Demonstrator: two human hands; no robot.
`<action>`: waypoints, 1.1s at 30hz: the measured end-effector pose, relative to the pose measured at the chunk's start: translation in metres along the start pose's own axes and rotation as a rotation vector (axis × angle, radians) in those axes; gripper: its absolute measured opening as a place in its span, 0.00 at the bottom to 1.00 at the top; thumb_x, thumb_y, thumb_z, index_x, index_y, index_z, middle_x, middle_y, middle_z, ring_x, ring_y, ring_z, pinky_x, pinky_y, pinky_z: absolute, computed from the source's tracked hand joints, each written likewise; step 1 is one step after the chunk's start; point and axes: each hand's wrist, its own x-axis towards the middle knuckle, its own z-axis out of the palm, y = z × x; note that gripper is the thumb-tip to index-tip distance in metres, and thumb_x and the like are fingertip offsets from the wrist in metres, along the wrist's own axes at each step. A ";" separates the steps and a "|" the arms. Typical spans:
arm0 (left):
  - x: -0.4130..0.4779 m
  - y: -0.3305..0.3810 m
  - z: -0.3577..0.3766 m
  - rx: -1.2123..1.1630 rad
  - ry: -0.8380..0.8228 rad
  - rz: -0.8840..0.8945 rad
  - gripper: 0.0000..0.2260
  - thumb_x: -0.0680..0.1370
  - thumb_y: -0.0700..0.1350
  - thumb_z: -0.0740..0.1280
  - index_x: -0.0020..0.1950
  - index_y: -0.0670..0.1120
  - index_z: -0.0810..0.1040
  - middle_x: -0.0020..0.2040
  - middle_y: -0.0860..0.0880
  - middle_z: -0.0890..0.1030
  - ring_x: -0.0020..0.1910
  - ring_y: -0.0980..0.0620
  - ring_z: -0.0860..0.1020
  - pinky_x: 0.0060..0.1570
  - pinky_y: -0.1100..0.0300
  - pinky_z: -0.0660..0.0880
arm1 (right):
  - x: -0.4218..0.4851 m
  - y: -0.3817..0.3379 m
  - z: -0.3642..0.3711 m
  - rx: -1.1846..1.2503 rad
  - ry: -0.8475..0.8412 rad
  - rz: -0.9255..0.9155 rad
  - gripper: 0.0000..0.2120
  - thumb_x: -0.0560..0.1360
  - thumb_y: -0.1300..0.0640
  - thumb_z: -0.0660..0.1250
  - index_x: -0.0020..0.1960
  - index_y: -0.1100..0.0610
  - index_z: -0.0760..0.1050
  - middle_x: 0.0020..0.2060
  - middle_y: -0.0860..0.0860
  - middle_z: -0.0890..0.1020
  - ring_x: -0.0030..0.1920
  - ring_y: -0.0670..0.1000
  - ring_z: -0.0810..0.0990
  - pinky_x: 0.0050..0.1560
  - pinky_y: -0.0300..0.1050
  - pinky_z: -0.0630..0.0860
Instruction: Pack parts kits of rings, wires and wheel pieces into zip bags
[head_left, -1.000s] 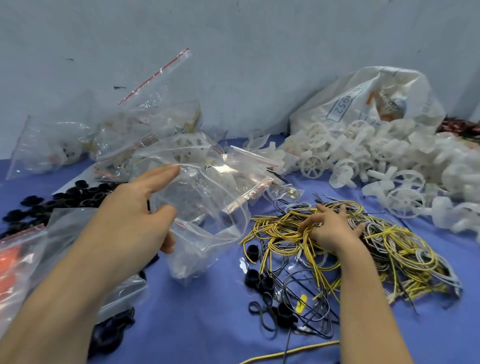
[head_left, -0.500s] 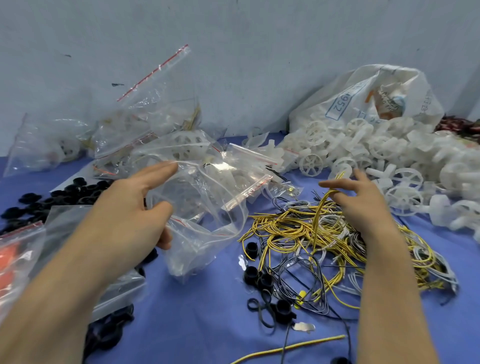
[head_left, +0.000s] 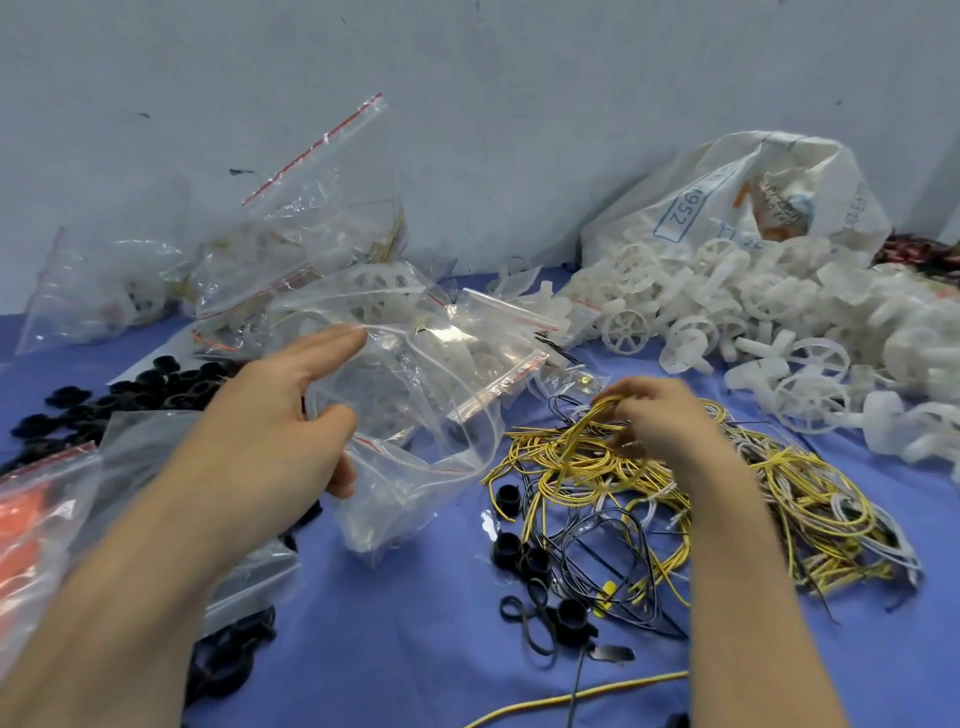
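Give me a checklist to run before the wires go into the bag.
1. Left hand grips the bag: ok.
2. Bag mouth held open, facing the right hand: ok.
3. Right hand pinches yellow wires: ok.
4. Pinched wires free of the pile: not ok, the strands run into the tangle.
5. Count of wires pinched: cannot tell.
6. Bag contents so far: cannot tell, clear plastic over clutter.
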 end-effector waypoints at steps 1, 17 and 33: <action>0.000 0.000 0.000 0.003 0.005 0.000 0.28 0.75 0.32 0.60 0.68 0.60 0.73 0.60 0.73 0.68 0.22 0.53 0.78 0.28 0.72 0.72 | 0.003 0.003 0.013 -0.155 -0.042 0.013 0.14 0.77 0.70 0.57 0.48 0.57 0.79 0.43 0.57 0.80 0.32 0.51 0.76 0.33 0.43 0.75; -0.002 0.007 -0.002 -0.028 -0.011 0.026 0.28 0.76 0.31 0.60 0.72 0.54 0.70 0.68 0.66 0.66 0.26 0.76 0.72 0.30 0.83 0.64 | 0.023 0.009 0.054 -1.324 -0.328 -0.760 0.17 0.73 0.62 0.62 0.57 0.44 0.76 0.76 0.42 0.39 0.75 0.55 0.31 0.71 0.67 0.41; 0.002 -0.006 -0.008 -0.045 0.007 -0.002 0.28 0.75 0.32 0.60 0.69 0.58 0.73 0.67 0.66 0.69 0.23 0.55 0.79 0.25 0.72 0.71 | 0.020 -0.007 0.019 -0.916 -0.412 -0.726 0.07 0.71 0.62 0.69 0.49 0.54 0.78 0.67 0.50 0.74 0.74 0.48 0.60 0.70 0.49 0.60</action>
